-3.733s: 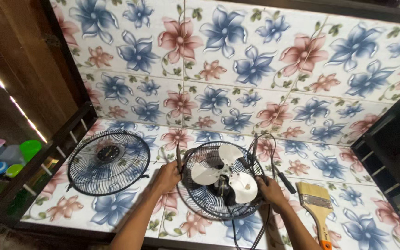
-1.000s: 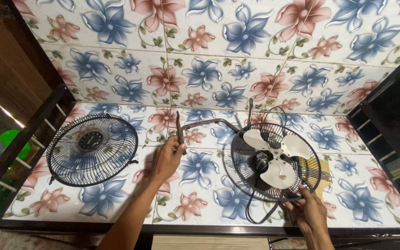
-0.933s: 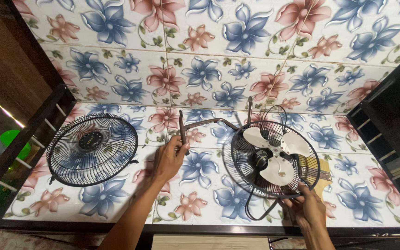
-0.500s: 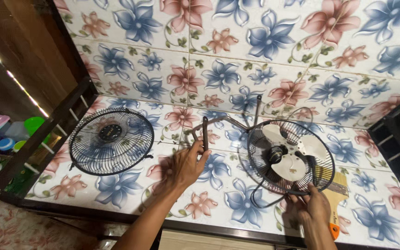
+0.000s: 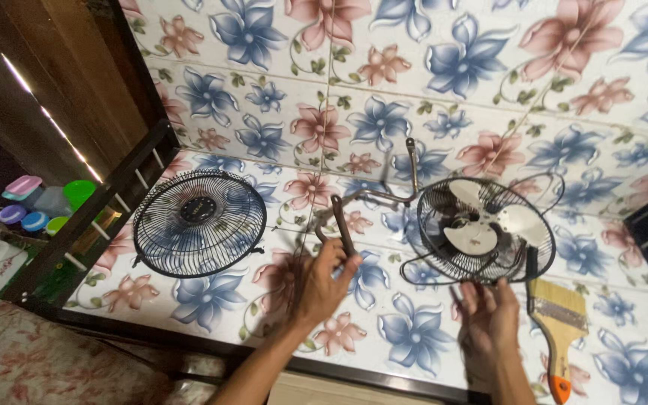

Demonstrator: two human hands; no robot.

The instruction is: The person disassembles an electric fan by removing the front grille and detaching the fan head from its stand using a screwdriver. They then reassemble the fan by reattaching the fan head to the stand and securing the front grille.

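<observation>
Left hand [image 5: 322, 279] at centre grips the dark stand handle [image 5: 341, 223]. Right hand [image 5: 489, 319] open, lower right, below the fan [image 5: 481, 229]. Front grille [image 5: 199, 223] lies left.

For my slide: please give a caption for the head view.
Left hand grips fan stand; right hand nears bladed fan.

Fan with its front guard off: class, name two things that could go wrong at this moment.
The white blades sit uncovered, with the front guard lying apart, so the right hand just below could brush them. The left hand grips only the metal stand bar, so the fan may tip or drag its black cord.
</observation>
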